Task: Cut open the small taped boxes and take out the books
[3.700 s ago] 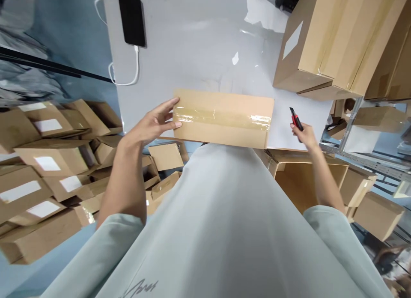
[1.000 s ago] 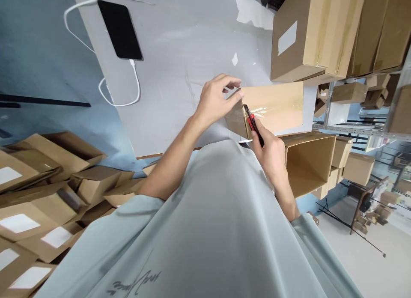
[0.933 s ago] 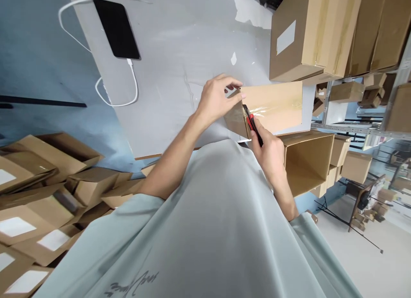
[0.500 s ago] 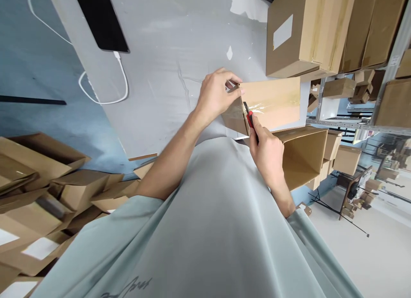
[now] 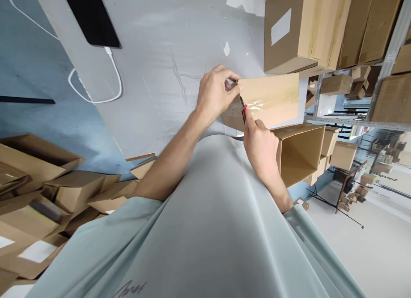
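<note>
A taped cardboard box [image 5: 272, 96] lies on the grey table close to my body, with shiny clear tape over its top. My left hand [image 5: 216, 90] grips the box's far left corner, thumb on the top face and fingers bent over the edge. In my right hand [image 5: 261, 144] is a red and black utility knife [image 5: 244, 111], its handle mostly covered by the fingers. The knife lies along the left edge of the box top, its tip just below my left thumb. How deep the blade sits cannot be seen.
A black phone [image 5: 93, 19] with a white cable lies on the grey table [image 5: 147, 75]. A larger labelled carton [image 5: 285, 32] stands at the back right. An open carton [image 5: 302, 154] is right of my right hand. Several cartons [image 5: 77, 189] pile up at lower left; shelving [image 5: 382, 79] holds more at right.
The knife and my right hand have moved slightly left, and the blade now lies against the box's left edge. My left hand keeps its hold on the corner. The whole view has shifted a little.
</note>
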Available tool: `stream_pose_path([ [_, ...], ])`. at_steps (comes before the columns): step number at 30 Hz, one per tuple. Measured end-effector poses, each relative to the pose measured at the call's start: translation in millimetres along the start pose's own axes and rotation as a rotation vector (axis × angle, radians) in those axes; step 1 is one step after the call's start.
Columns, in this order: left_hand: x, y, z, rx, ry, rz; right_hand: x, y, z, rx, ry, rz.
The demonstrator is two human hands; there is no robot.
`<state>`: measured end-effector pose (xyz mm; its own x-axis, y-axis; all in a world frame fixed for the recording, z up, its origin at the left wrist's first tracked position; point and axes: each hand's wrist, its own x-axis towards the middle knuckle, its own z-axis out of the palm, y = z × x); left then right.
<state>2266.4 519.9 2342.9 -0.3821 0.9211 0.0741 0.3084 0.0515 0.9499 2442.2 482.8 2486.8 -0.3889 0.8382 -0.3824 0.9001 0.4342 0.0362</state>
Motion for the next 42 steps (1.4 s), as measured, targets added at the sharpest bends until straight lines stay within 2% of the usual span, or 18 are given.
stream_pose_path([
  [5,-4,15,3.4,0.018,0.055,-0.069,-10,-7,-30,-0.242,-0.241,0.03],
  [10,-8,24,3.8,0.032,0.057,-0.131,-16,-8,-32,-0.323,-0.35,-0.018],
  [13,-12,25,2.5,0.024,0.077,-0.128,-22,-4,-27,-0.305,-0.367,-0.032],
  [16,-15,24,0.2,0.05,0.12,-0.13,-35,13,-27,-0.243,-0.277,-0.076],
  [19,-17,21,-2.0,0.05,0.129,-0.149,-43,47,-28,-0.113,-0.093,-0.128],
  [21,-19,20,-2.1,0.036,0.131,-0.165,-35,80,-26,-0.018,0.058,-0.108],
  [25,-24,23,1.0,0.067,0.162,-0.192,10,160,-10,0.107,0.323,0.054],
  [28,-27,38,7.5,0.208,0.219,-0.212,50,212,13,0.201,0.392,0.125],
  [31,-23,65,32.5,0.397,0.268,-0.152,82,241,36,0.341,0.384,0.117],
  [32,-19,74,47.2,0.421,0.235,-0.116,91,246,43,0.391,0.37,0.108],
  [35,0,94,104.3,0.415,0.038,-0.02,110,253,57,0.527,0.302,0.065],
  [37,15,97,141.0,0.449,-0.03,0.016,116,254,61,0.6,0.258,0.026],
  [39,27,93,165.9,0.491,-0.043,0.021,116,255,64,0.65,0.231,-0.009],
  [42,34,82,178.0,0.522,-0.062,-0.002,109,258,65,0.669,0.199,-0.066],
])
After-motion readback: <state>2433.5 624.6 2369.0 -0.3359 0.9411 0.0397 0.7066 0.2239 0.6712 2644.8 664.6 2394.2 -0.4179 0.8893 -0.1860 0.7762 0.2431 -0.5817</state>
